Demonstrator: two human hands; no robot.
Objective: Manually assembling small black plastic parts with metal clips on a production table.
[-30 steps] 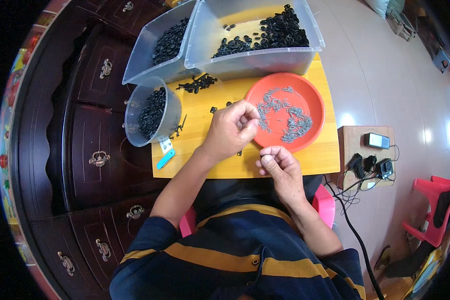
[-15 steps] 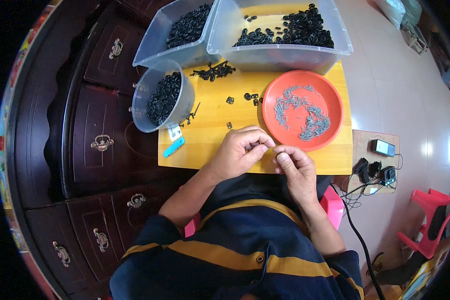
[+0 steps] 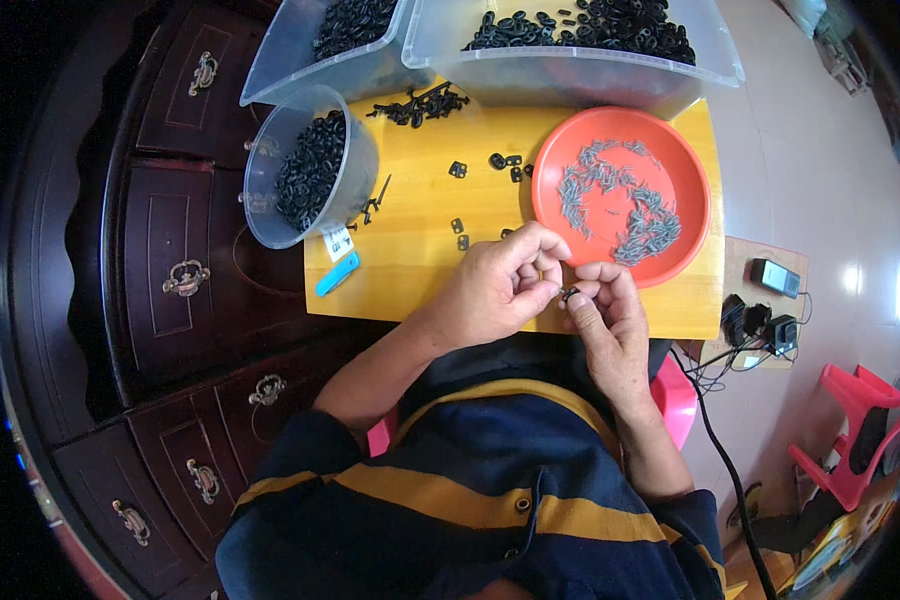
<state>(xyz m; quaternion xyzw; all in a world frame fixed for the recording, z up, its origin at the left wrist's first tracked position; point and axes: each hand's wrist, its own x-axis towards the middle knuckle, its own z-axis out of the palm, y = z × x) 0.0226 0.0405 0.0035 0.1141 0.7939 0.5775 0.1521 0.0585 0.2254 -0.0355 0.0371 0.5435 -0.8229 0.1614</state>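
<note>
Close above the table's front edge, my two hands meet fingertip to fingertip. A small black plastic part (image 3: 571,294) is pinched between the thumb and fingers of my right hand (image 3: 610,325). My left hand (image 3: 490,290) is closed in a pinch against that part; whatever its fingertips hold is too small to name. Just beyond my hands stands a red round basin (image 3: 698,235), with many small grey screws (image 3: 650,238) spread inside it. Several loose black parts (image 3: 457,170) lie on the yellow table (image 3: 410,215) left of the basin.
A clear bucket (image 3: 363,160) of black oval parts stands at left, near a blue strip-shaped object (image 3: 338,274). Two clear bins, left (image 3: 295,80) and right (image 3: 580,85), hold more black parts behind a dark pile (image 3: 422,104). Cables (image 3: 715,385) hang at right.
The black part in my right fingers now shows; before, it was hidden. My left fingers have lifted and spread slightly around it. The whole view has shifted, with the table things sitting higher.
</note>
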